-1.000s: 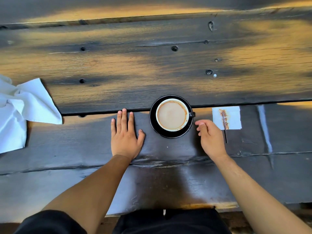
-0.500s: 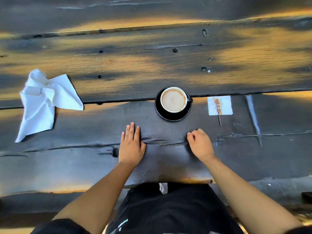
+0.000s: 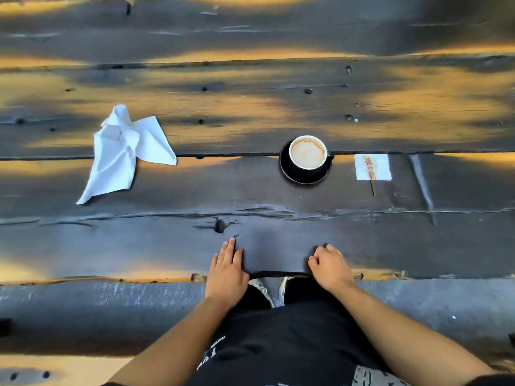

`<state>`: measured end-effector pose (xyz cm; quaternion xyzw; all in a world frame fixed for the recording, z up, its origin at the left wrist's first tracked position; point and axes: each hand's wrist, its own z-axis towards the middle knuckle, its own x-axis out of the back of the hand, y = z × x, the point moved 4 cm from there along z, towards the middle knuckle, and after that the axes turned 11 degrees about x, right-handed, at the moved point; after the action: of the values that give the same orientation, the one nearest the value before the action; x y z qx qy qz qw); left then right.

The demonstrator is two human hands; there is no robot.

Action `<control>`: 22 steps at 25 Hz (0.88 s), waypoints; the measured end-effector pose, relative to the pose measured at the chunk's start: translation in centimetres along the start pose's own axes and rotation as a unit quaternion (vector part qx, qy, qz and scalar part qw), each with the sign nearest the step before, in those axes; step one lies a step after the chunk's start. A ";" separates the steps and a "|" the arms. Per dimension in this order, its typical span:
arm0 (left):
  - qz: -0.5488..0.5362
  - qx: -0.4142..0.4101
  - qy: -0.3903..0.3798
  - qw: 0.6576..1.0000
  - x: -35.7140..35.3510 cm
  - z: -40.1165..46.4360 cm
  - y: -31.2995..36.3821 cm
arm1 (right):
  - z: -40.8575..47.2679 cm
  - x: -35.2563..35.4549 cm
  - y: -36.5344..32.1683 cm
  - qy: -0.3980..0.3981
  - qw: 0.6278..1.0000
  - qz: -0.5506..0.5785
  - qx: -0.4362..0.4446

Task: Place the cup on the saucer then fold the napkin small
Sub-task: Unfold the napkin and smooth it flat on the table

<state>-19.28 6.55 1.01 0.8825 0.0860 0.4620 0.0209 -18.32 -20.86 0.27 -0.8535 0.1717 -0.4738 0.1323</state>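
Both hands rest at the table's (image 3: 278, 107) near edge: left hand (image 3: 227, 271) flat, right hand (image 3: 330, 267) loosely curled, empty. Cup (image 3: 307, 154) sits on saucer (image 3: 303, 176); crumpled napkin (image 3: 122, 151) lies far left.

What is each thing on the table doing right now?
cup: upright on the saucer, holding milky coffee
saucer: flat on the table, under the cup
napkin: crumpled, unfolded, untouched
small stained paper: flat, a thin stick across it
left hand: flat on the table
right hand: loosely curled, empty

White napkin (image 3: 122, 154), black saucer (image 3: 303, 174), dark table (image 3: 278, 107).
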 end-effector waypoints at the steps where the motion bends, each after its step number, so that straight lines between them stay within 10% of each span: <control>1: -0.005 0.004 0.001 1.000 -0.2 -1.1 -0.6 | -0.3 -0.2 -0.2 -0.015 1.000 -0.009 0.004; 15: -0.310 0.314 -0.144 0.886 -5.5 -10.5 -7.8 | -4.5 -4.2 -1.7 -0.246 0.966 -0.041 0.064; 22: -0.343 0.344 -0.172 0.857 -4.7 -8.6 -12.9 | -3.5 -5.2 -2.3 -0.208 0.978 0.028 -0.022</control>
<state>-30.72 18.06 0.61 0.8135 0.5315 0.2077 -0.1124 -23.51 -16.81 -1.00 -0.9310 0.1746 -0.2782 0.1593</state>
